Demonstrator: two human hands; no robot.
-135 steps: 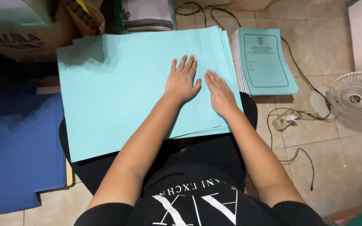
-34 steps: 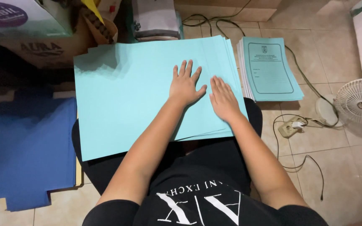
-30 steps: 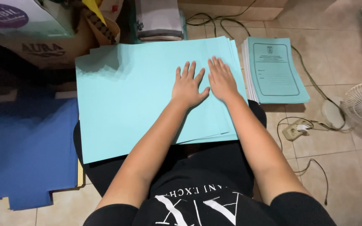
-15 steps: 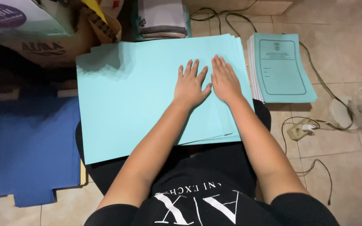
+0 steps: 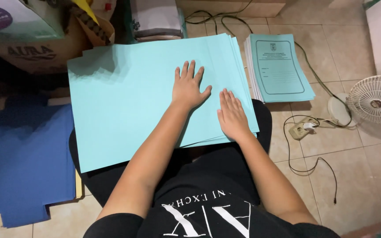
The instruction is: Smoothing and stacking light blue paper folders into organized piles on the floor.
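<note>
A stack of large light-turquoise paper sheets (image 5: 124,101) lies across my lap, its right edges fanned out slightly. My left hand (image 5: 188,86) rests flat on the top sheet near the middle, fingers spread. My right hand (image 5: 232,115) presses flat on the same sheet, close to the lower right edge of the stack. Neither hand holds anything. A pile of printed turquoise booklets (image 5: 278,67) sits on the floor just right of the stack.
A white fan (image 5: 377,98) lies on the tiled floor at right, beside a power strip (image 5: 301,129) with black cables. Blue card sheets (image 5: 20,163) cover the floor at left. Cardboard boxes (image 5: 27,39) and a grey bundle (image 5: 157,20) stand behind.
My right hand has slid down the sheet from beside my left hand toward me, to the lower right edge. My left hand stayed put. The view shifted slightly.
</note>
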